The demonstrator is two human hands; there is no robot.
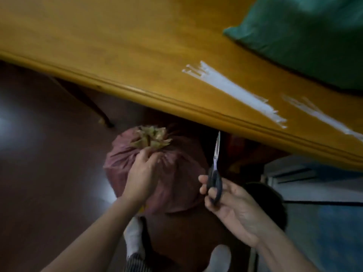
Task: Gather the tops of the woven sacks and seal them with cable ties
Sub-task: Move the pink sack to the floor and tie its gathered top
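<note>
A reddish woven sack [176, 179] stands on the floor below the table edge, its top bunched into a frayed tuft [151, 138]. My left hand [142, 173] grips the gathered neck just under the tuft. To the right of the sack, my right hand [225, 201] holds black-handled scissors [215, 169] with the blades closed and pointing up. Two bundles of white cable ties lie on the table: one [233, 91] near the middle, another [324, 116] at the right. Whether a tie sits around the neck is hidden by my fingers.
The yellow wooden table [117, 46] slants across the upper view, with a green sack [306, 36] at its top right. A table leg [86, 99] stands to the left of the sack. My feet in white socks [134, 238] stand near the sack. A blue mat [324, 232] lies right.
</note>
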